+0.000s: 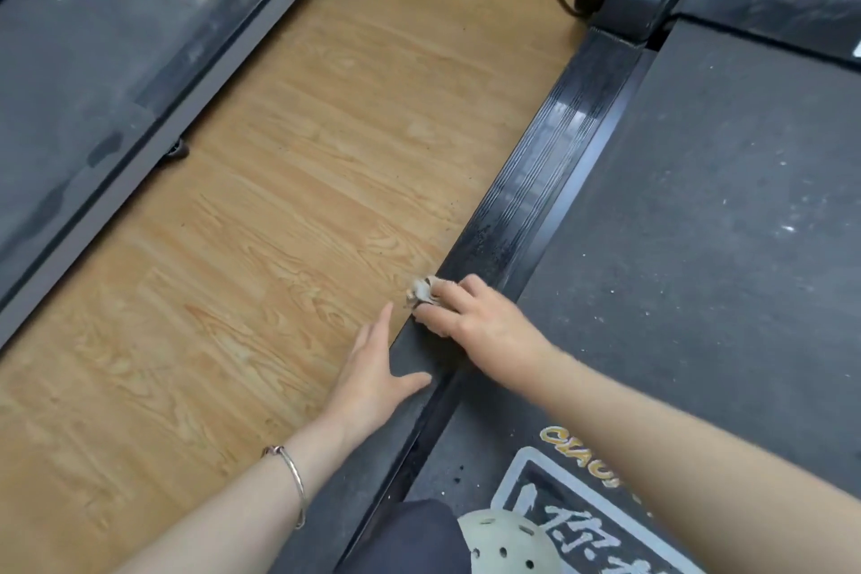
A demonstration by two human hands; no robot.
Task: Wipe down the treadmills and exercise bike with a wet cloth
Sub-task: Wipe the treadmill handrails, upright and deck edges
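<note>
Beige cloth [421, 292] is sitting under the right hand [480, 319], whose fingers are curling round it on the black side rail [540, 172]. That long rail is stretching away ahead of both hands, so the wiping is probably going forward. The left hand [372, 371] is lying flat beside it, open and holding nothing. One cloth and two treadmills are showing: the near treadmill [699, 224] by the hands, and the far treadmill [93, 70] off to the left.

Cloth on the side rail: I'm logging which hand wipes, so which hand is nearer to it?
Right. The right hand holds the cloth on the treadmill's side rail; the left hand lies flat at the rail's outer edge, fingertips just short of the cloth.
</note>
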